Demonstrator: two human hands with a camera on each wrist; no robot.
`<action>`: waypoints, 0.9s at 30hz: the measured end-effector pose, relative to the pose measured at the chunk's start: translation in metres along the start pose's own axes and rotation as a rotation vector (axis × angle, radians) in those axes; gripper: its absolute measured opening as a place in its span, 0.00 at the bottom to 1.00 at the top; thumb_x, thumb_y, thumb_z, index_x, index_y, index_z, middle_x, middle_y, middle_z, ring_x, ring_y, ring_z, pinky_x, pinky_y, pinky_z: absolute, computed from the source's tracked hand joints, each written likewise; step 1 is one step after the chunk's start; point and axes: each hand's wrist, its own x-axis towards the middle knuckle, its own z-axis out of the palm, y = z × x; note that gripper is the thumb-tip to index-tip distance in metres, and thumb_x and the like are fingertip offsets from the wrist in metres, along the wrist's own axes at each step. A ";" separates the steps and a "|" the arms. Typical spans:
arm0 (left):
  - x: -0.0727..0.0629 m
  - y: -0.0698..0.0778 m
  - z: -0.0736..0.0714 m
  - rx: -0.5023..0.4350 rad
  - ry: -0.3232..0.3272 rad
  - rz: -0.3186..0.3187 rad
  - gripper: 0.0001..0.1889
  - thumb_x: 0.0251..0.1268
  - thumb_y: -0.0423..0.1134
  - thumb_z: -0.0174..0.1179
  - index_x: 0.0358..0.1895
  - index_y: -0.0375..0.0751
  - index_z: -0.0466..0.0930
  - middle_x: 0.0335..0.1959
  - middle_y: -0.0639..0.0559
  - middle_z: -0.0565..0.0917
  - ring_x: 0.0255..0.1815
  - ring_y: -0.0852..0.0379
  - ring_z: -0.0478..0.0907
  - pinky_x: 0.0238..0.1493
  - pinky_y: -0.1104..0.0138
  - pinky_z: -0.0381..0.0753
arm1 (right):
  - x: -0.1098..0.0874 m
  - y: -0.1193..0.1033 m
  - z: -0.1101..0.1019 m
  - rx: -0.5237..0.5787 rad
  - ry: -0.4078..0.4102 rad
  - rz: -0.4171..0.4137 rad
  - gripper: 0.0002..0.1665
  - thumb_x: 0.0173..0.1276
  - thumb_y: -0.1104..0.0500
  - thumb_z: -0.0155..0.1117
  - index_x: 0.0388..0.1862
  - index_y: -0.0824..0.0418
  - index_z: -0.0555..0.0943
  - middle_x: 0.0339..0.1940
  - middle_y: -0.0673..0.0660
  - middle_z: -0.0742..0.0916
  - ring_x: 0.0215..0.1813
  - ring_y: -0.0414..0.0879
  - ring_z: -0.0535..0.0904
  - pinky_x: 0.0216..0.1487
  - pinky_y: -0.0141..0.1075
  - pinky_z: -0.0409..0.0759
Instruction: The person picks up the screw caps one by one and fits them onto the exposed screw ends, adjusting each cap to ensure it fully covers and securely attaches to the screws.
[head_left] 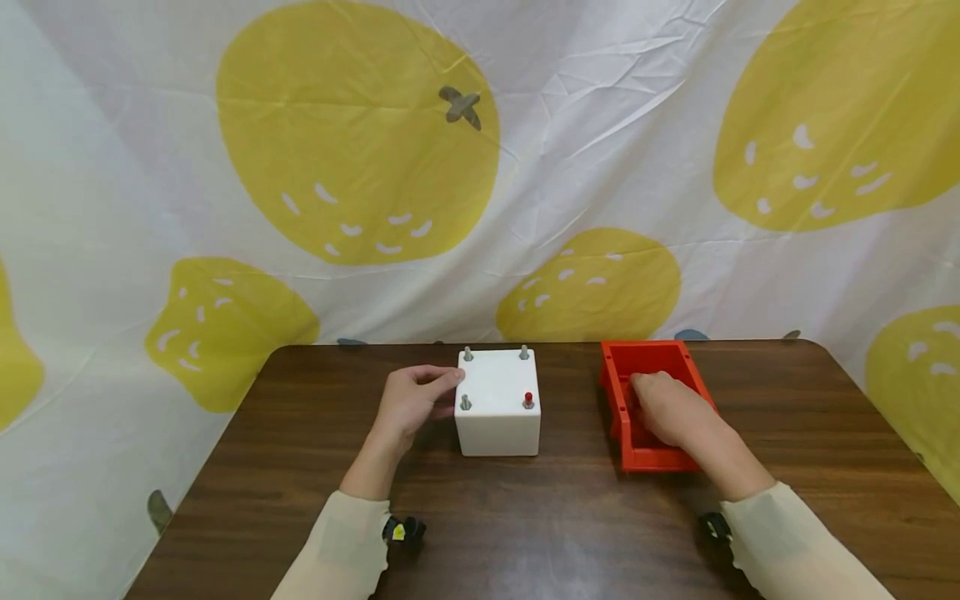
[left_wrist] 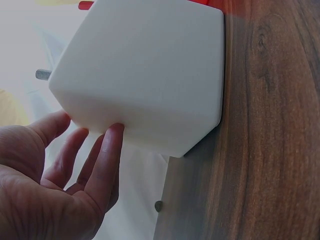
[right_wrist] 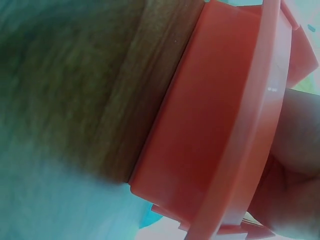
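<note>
A white box point(head_left: 497, 383) stands on the table with threaded metal studs point(head_left: 467, 403) upright at its corners. The near-right stud carries a red cap point(head_left: 528, 398). My left hand point(head_left: 417, 398) rests against the box's left side, thumb at the top edge; in the left wrist view the fingertips point(left_wrist: 116, 131) touch the white face without wrapping round it. To the right, my right hand point(head_left: 670, 408) reaches down into a red plastic bin point(head_left: 624, 417). Its fingers are hidden inside, so I cannot tell what they hold. The bin wall point(right_wrist: 205, 115) blocks them in the right wrist view.
The brown wooden table point(head_left: 570, 517) ends at a back edge just behind the box and bin. A white curtain point(head_left: 585, 108) printed with yellow fruit hangs behind it. Black wrist straps point(head_left: 405, 530) sit at both sleeves.
</note>
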 end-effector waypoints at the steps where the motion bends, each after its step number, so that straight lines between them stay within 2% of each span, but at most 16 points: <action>1: 0.000 0.000 0.000 0.000 0.000 0.001 0.13 0.69 0.40 0.75 0.49 0.34 0.91 0.51 0.42 0.89 0.43 0.49 0.88 0.47 0.52 0.92 | 0.000 0.000 0.000 0.005 0.005 -0.001 0.06 0.70 0.69 0.67 0.37 0.63 0.77 0.26 0.55 0.81 0.32 0.51 0.78 0.43 0.51 0.89; 11: 0.000 -0.001 0.000 0.006 0.004 0.003 0.13 0.69 0.40 0.75 0.49 0.34 0.91 0.51 0.42 0.88 0.42 0.51 0.88 0.44 0.56 0.93 | -0.003 -0.001 -0.004 0.047 0.040 -0.029 0.07 0.68 0.69 0.70 0.35 0.62 0.80 0.25 0.53 0.80 0.31 0.49 0.77 0.40 0.46 0.88; 19: -0.001 -0.001 0.001 0.004 0.003 0.005 0.14 0.69 0.40 0.75 0.49 0.34 0.91 0.51 0.42 0.89 0.42 0.51 0.88 0.43 0.56 0.93 | -0.007 0.000 -0.008 0.093 0.138 -0.109 0.09 0.65 0.71 0.70 0.33 0.59 0.81 0.23 0.49 0.79 0.31 0.47 0.75 0.38 0.44 0.85; 22: -0.002 0.000 0.001 0.010 0.005 0.005 0.14 0.69 0.41 0.75 0.49 0.34 0.91 0.51 0.42 0.89 0.42 0.51 0.88 0.43 0.56 0.93 | -0.009 0.000 -0.009 0.120 0.187 -0.127 0.08 0.66 0.71 0.71 0.36 0.59 0.84 0.27 0.49 0.83 0.33 0.47 0.78 0.41 0.47 0.88; 27: -0.002 0.001 0.001 0.008 0.010 -0.002 0.13 0.69 0.40 0.75 0.49 0.34 0.91 0.51 0.43 0.89 0.43 0.51 0.88 0.42 0.58 0.93 | -0.010 0.000 -0.011 0.178 0.259 -0.141 0.08 0.65 0.71 0.74 0.43 0.66 0.86 0.35 0.55 0.88 0.38 0.50 0.84 0.47 0.54 0.89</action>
